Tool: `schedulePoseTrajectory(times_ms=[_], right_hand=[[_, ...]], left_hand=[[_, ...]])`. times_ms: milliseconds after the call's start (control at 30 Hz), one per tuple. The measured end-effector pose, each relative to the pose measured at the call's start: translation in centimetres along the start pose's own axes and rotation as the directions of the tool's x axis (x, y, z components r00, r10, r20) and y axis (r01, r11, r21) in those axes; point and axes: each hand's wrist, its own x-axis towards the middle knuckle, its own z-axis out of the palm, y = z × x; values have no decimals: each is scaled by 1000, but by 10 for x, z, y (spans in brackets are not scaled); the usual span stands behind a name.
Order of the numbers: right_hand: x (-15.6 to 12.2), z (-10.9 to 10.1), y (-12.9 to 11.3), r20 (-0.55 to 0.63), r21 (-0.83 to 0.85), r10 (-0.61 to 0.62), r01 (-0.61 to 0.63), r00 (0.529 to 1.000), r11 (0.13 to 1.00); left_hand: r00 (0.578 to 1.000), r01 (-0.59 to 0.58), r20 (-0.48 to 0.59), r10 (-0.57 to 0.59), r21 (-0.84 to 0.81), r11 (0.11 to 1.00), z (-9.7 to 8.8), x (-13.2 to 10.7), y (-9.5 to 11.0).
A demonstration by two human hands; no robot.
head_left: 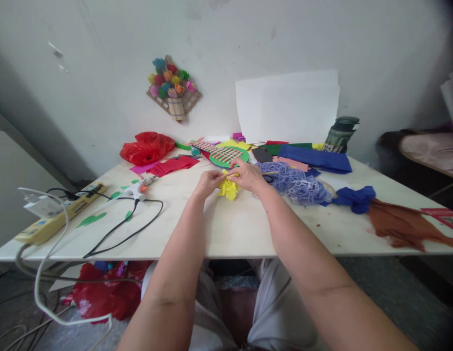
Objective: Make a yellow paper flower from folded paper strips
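Note:
My left hand (208,182) and my right hand (249,175) meet over the middle of the table (226,229), both pinched on a crumpled yellow paper flower (228,189). The fingers of each hand are closed around its top. Just behind the hands lies a green paper oval with woven pink strips (228,156). A pile of purple rubber bands (295,183) sits right of my right hand.
A glue gun (140,187) with black cord and a yellow power strip (56,219) lie at left. Red plastic bag (147,147), red paper sheets (173,165), blue cloth (352,199), brown cloth (402,224), a dark bottle (341,134) and white sheets (288,105) crowd the back.

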Motion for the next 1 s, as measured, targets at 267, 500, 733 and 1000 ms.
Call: schedulePoseTrajectory(times_ms=[267, 500, 733, 1000], right_hand=[[2, -2, 3, 36, -33, -49, 50, 998, 998], [2, 0, 2, 27, 27, -130, 129, 991, 991], [1, -2, -6, 52, 71, -139, 136, 989, 988], [3, 0, -8, 53, 64, -129, 126, 990, 990]], left_hand=[[996, 68, 64, -60, -133, 989, 0, -2, 0], [967, 254, 58, -248, -286, 924, -2, -1, 1], [930, 365, 100, -353, -336, 868, -2, 1, -6], [959, 270, -16, -283, -260, 927, -1, 3, -11]])
